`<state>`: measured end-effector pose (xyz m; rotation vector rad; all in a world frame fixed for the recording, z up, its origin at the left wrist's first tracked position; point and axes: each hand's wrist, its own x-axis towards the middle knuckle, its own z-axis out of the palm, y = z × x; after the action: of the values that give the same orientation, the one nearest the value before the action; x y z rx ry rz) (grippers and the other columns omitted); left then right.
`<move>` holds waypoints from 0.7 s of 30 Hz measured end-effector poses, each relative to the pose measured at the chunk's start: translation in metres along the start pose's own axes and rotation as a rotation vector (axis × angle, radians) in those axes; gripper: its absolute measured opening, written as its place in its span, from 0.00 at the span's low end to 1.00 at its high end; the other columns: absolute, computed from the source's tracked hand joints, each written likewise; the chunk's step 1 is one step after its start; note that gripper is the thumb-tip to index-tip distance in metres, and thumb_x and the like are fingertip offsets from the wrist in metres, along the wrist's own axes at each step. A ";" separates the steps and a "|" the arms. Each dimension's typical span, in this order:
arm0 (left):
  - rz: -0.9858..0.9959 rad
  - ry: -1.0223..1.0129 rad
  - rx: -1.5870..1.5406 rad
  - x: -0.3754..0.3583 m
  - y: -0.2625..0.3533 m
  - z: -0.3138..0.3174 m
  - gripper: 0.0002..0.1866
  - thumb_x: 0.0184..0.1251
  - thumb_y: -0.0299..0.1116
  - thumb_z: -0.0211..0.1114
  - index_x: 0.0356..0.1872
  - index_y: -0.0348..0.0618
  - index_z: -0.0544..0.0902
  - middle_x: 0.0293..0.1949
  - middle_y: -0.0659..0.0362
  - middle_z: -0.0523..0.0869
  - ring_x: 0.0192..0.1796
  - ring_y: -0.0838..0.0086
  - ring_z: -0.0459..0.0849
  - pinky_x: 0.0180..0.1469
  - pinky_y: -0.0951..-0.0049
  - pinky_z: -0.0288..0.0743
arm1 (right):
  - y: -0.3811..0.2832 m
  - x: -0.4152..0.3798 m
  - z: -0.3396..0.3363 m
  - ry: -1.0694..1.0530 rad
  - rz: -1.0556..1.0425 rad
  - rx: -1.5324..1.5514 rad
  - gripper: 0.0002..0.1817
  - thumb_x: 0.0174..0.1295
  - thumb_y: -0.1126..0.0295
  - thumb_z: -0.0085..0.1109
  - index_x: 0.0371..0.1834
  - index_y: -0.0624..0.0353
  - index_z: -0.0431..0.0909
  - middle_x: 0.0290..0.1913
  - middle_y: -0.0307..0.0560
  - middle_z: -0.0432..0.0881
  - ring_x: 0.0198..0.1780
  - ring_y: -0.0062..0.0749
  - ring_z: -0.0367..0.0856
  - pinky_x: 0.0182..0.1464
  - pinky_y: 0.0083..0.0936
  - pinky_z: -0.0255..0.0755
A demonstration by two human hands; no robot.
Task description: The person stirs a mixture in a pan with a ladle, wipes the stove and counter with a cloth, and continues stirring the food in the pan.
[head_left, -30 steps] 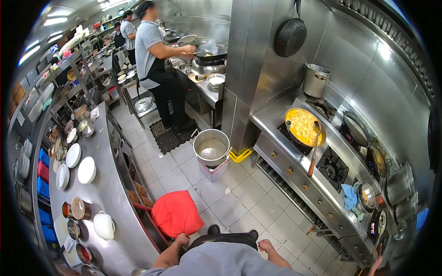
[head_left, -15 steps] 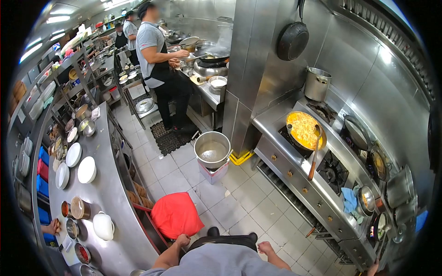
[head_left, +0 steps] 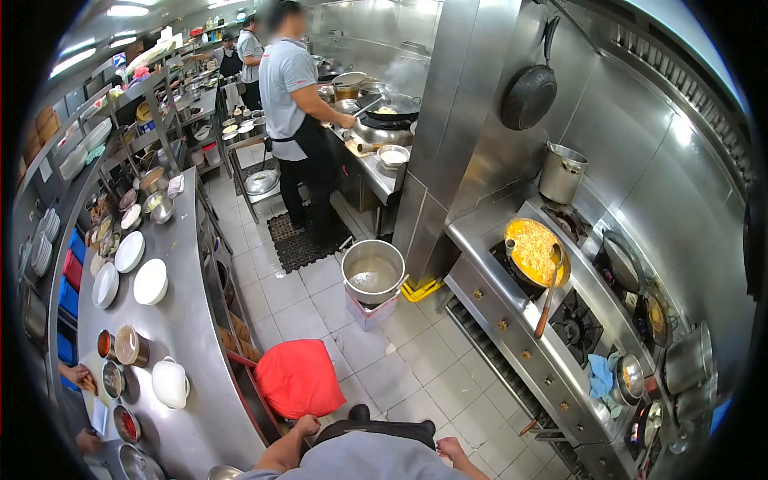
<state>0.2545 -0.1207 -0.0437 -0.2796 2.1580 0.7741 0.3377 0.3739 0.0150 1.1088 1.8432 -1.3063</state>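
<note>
My left hand (head_left: pixel 306 426) hangs low beside my waist with its fingers curled, close to the red cushion-like bundle (head_left: pixel 299 379); what it holds, if anything, is hidden. On the other side, my right hand (head_left: pixel 450 448) is also low beside my body with its fingers curled, and I cannot make out anything in it. Neither hand reaches the steel counter or the stove. A wide pan of orange and yellow food (head_left: pixel 534 250) sits on the stove (head_left: pixel 480 264), with a wooden-handled ladle (head_left: pixel 547 302) resting in it.
A large pot (head_left: pixel 374 272) stands on a crate on the tiled floor ahead. White bowls (head_left: pixel 150 282) and a white pot (head_left: pixel 170 384) line the left counter (head_left: pixel 188 320). One co-worker (head_left: pixel 292 104) cooks ahead; another person's hand (head_left: pixel 78 374) is at the far left.
My view has shifted slightly. The co-worker ahead has turned more toward the woks, and more of another person's hands shows at the left edge.
</note>
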 end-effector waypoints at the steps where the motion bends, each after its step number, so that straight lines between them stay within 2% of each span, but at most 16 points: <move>1: -0.004 -0.003 0.000 0.000 0.001 0.000 0.13 0.48 0.33 0.56 0.34 0.44 0.84 0.37 0.49 0.84 0.42 0.61 0.83 0.46 0.67 0.76 | 0.000 0.001 0.000 -0.006 0.003 0.003 0.08 0.56 0.69 0.56 0.28 0.64 0.78 0.22 0.44 0.78 0.20 0.26 0.76 0.20 0.23 0.73; 4: -0.011 -0.010 0.000 0.000 0.002 0.001 0.13 0.48 0.34 0.56 0.35 0.44 0.84 0.37 0.49 0.84 0.43 0.61 0.83 0.47 0.66 0.75 | 0.000 0.001 -0.002 -0.017 0.010 -0.006 0.09 0.57 0.69 0.56 0.32 0.65 0.78 0.23 0.43 0.79 0.21 0.25 0.75 0.21 0.23 0.74; 8: 0.002 -0.005 0.022 -0.002 0.006 -0.001 0.14 0.48 0.34 0.57 0.35 0.44 0.84 0.39 0.49 0.84 0.44 0.60 0.82 0.48 0.66 0.75 | 0.000 0.000 -0.002 -0.001 0.003 0.014 0.09 0.56 0.67 0.57 0.28 0.64 0.78 0.23 0.45 0.79 0.21 0.26 0.77 0.22 0.23 0.74; 11: -0.031 0.001 0.029 0.001 0.007 0.004 0.14 0.48 0.34 0.56 0.35 0.45 0.84 0.39 0.50 0.84 0.45 0.60 0.82 0.49 0.65 0.75 | 0.002 0.002 -0.003 -0.028 -0.005 -0.018 0.10 0.57 0.69 0.56 0.33 0.66 0.79 0.24 0.44 0.79 0.21 0.27 0.76 0.21 0.23 0.72; 16: -0.011 0.006 0.051 -0.009 0.015 -0.002 0.15 0.47 0.36 0.56 0.37 0.46 0.84 0.41 0.50 0.84 0.46 0.60 0.82 0.50 0.65 0.74 | 0.010 0.010 -0.008 -0.039 -0.102 -0.159 0.11 0.56 0.67 0.58 0.31 0.66 0.81 0.21 0.43 0.79 0.18 0.24 0.73 0.17 0.24 0.64; 21: -0.048 -0.015 0.073 -0.024 0.032 -0.011 0.16 0.47 0.37 0.56 0.38 0.46 0.83 0.42 0.50 0.83 0.47 0.59 0.81 0.50 0.65 0.74 | 0.012 0.012 -0.016 -0.050 -0.093 -0.154 0.11 0.56 0.66 0.58 0.32 0.65 0.80 0.22 0.42 0.79 0.18 0.24 0.73 0.18 0.23 0.65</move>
<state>0.2498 -0.1035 -0.0061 -0.2861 2.1524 0.6670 0.3424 0.3943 0.0045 0.9122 1.9425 -1.2096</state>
